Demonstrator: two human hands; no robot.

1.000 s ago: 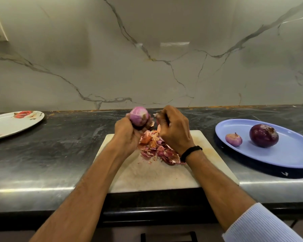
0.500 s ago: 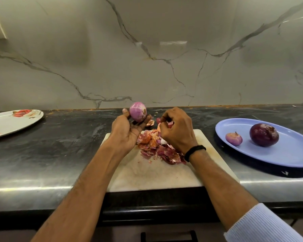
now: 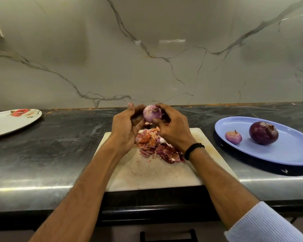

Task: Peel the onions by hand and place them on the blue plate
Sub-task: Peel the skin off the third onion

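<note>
A pale purple onion is held above the far edge of the cutting board. My left hand cups it from the left with curled fingers. My right hand grips it from the right, thumb pressed on its lower front. A heap of reddish onion skins lies on the board under my hands. The blue plate at the right carries a small peeled onion and a large dark purple onion.
A white plate with a red flower print lies at the far left of the dark counter. A marble wall rises right behind the counter. The counter's front edge runs just below the board.
My right hand has left the skin heap and closed onto the onion from the right. The onion has shifted slightly right, now held between both hands.
</note>
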